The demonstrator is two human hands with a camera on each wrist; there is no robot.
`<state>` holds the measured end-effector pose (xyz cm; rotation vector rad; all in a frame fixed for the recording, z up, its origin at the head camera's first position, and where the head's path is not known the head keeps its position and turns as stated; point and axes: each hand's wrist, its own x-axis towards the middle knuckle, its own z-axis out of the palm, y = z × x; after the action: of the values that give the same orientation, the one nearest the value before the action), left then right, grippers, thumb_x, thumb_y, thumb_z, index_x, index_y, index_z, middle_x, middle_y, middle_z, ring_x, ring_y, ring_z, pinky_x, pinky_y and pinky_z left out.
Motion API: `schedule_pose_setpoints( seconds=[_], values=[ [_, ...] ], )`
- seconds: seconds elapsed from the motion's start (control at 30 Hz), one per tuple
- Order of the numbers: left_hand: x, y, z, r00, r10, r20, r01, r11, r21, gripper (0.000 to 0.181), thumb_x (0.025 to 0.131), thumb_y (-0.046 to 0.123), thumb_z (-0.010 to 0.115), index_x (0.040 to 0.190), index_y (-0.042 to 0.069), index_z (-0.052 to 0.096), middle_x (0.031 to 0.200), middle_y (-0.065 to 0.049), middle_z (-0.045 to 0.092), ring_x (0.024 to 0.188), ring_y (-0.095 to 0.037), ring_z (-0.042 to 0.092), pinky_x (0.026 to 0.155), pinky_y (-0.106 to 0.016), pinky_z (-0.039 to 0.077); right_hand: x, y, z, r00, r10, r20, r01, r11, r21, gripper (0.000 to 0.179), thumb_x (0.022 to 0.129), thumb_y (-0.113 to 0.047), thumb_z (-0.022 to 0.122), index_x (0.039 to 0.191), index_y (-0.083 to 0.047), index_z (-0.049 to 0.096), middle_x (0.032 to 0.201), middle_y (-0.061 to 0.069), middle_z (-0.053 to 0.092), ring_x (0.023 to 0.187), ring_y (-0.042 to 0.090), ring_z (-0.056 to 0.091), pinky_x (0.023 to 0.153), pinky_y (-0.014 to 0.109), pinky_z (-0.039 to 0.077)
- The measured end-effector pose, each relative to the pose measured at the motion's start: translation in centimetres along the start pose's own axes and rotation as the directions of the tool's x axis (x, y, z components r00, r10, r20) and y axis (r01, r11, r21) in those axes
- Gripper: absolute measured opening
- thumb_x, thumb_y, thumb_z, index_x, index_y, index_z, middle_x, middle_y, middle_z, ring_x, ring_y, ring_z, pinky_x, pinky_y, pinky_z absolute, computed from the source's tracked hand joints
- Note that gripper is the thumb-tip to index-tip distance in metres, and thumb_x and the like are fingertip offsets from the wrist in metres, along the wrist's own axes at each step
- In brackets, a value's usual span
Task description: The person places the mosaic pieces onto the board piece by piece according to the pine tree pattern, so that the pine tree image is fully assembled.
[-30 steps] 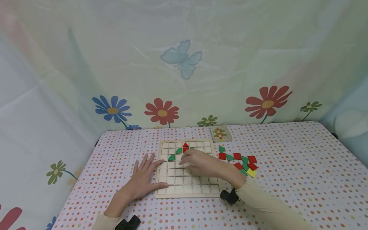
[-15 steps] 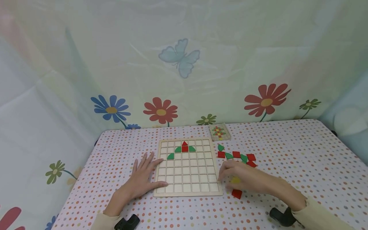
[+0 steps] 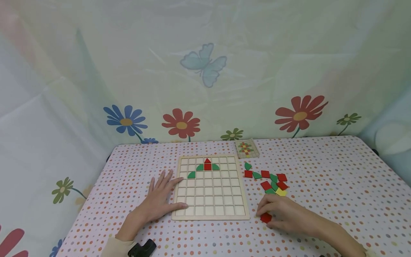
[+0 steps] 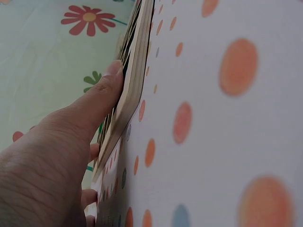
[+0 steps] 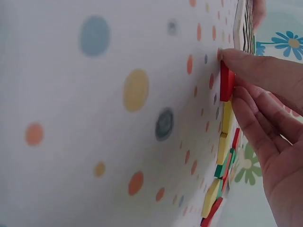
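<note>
My left hand (image 3: 158, 200) lies with fingers spread at the left side of a wooden grid board (image 3: 203, 211). Its thumb (image 4: 102, 92) rests on the board's rim. On the board are a red triangle (image 3: 207, 161), a red square (image 3: 207, 166) under it, green quarter-round tiles (image 3: 216, 167) on either side, and another green tile (image 3: 191, 175) lower left. Right of the board, my right hand (image 3: 287, 216) pinches a loose red tile (image 3: 265, 217) at the tabletop. The right wrist view shows thumb and fingertips around this red tile (image 5: 227, 82).
Loose red, green and yellow tiles (image 3: 281, 192) lie right of the board, beyond my right hand. A card (image 3: 246, 149) with a coloured tile pattern lies behind the board's far right corner. A flowered curtain (image 3: 144, 71) hangs behind the dotted table (image 3: 321, 171).
My right hand has moved from over the board to the right and nearer, past the loose tiles, down to the red tile. My left hand has stayed in place.
</note>
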<state>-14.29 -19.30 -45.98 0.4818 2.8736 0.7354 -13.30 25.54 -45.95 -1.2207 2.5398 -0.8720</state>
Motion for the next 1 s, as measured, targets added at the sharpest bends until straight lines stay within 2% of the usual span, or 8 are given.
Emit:
schedule_pose_setpoints(
  seconds=[0.13, 0.23, 0.37, 0.47, 0.6, 0.77, 0.9, 1.0],
  values=[
    [0.1, 0.1, 0.0, 1.000, 0.002, 0.001, -0.002, 1.000, -0.001, 0.090, 0.087, 0.071, 0.071, 0.160, 0.026, 0.043, 0.175, -0.016, 0.013, 0.161, -0.040, -0.003, 0.121, -0.072, -0.007, -0.2, -0.1, -0.2, 1.000, -0.016, 0.011, 0.016, 1.000, 0.017, 0.021, 0.090, -0.029, 0.085, 0.111, -0.024, 0.080, 0.114, -0.016, 0.063, 0.101, 0.001, 0.061, 0.081, 0.022, 0.058],
    [0.0, 0.1, -0.1, 1.000, 0.002, 0.002, -0.002, 1.000, 0.000, 0.090, 0.087, 0.071, 0.070, 0.160, 0.026, 0.043, 0.174, -0.016, 0.013, 0.161, -0.040, -0.003, 0.121, -0.072, -0.007, 0.2, -1.3, -0.9, 0.999, -0.021, 0.038, 0.020, 1.000, 0.009, 0.023, 0.086, -0.015, 0.088, 0.108, -0.016, 0.081, 0.111, -0.012, 0.064, 0.097, 0.002, 0.062, 0.078, 0.023, 0.057],
    [0.0, 0.1, -0.1, 1.000, -0.001, 0.006, 0.001, 1.000, 0.000, 0.090, 0.087, 0.071, 0.070, 0.160, 0.026, 0.042, 0.175, -0.016, 0.012, 0.161, -0.040, -0.003, 0.121, -0.072, -0.007, 0.3, 0.5, 0.1, 0.999, -0.012, 0.040, 0.012, 1.000, 0.020, 0.025, 0.083, -0.014, 0.090, 0.106, -0.020, 0.081, 0.105, -0.015, 0.064, 0.090, -0.001, 0.060, 0.071, 0.021, 0.055],
    [0.0, 0.0, -0.1, 1.000, -0.001, 0.004, 0.001, 1.000, -0.001, 0.090, 0.087, 0.071, 0.070, 0.160, 0.026, 0.042, 0.175, -0.015, 0.012, 0.161, -0.039, -0.003, 0.121, -0.071, -0.007, 0.7, 1.0, 0.2, 0.995, 0.055, 0.085, -0.058, 0.997, 0.043, 0.026, 0.082, -0.014, 0.091, 0.104, -0.024, 0.081, 0.102, -0.016, 0.062, 0.084, -0.001, 0.057, 0.067, 0.021, 0.054],
    [0.0, 0.0, 0.0, 1.000, 0.002, 0.002, -0.002, 1.000, -0.004, 0.090, 0.087, 0.071, 0.071, 0.160, 0.027, 0.043, 0.175, -0.015, 0.012, 0.161, -0.040, -0.003, 0.121, -0.071, -0.007, 1.2, 1.3, 0.2, 0.976, 0.165, 0.144, -0.176, 0.982, 0.062, 0.029, 0.081, -0.014, 0.092, 0.101, -0.030, 0.079, 0.098, -0.019, 0.059, 0.082, -0.002, 0.054, 0.068, 0.020, 0.053],
    [0.0, 0.1, 0.1, 1.000, 0.004, 0.005, -0.004, 1.000, -0.006, 0.090, 0.087, 0.071, 0.070, 0.160, 0.027, 0.043, 0.175, -0.015, 0.012, 0.161, -0.040, -0.003, 0.121, -0.071, -0.008, 1.5, -1.3, -1.0, 0.974, 0.180, 0.138, -0.191, 0.979, 0.066, 0.029, 0.078, -0.007, 0.092, 0.095, -0.025, 0.078, 0.096, -0.016, 0.058, 0.079, -0.001, 0.053, 0.067, 0.021, 0.053],
    [0.0, 0.1, 0.0, 1.000, -0.004, 0.007, 0.004, 1.000, 0.000, 0.091, 0.087, 0.071, 0.071, 0.160, 0.026, 0.043, 0.175, -0.015, 0.012, 0.161, -0.040, -0.002, 0.121, -0.071, -0.007, 1.6, -3.9, -2.0, 0.975, 0.197, 0.100, -0.205, 0.976, 0.071, 0.028, 0.076, -0.003, 0.092, 0.091, -0.021, 0.078, 0.096, -0.013, 0.056, 0.078, 0.000, 0.052, 0.066, 0.022, 0.053],
    [0.0, 0.2, 0.0, 1.000, -0.012, 0.005, 0.012, 1.000, 0.009, 0.091, 0.086, 0.071, 0.070, 0.160, 0.026, 0.043, 0.175, -0.015, 0.012, 0.161, -0.040, -0.002, 0.122, -0.071, -0.007, 1.2, -4.5, -2.0, 0.977, 0.206, 0.050, -0.210, 0.974, 0.087, 0.026, 0.075, -0.002, 0.092, 0.091, -0.019, 0.079, 0.096, -0.013, 0.057, 0.078, 0.000, 0.054, 0.067, 0.022, 0.055]
  ],
)
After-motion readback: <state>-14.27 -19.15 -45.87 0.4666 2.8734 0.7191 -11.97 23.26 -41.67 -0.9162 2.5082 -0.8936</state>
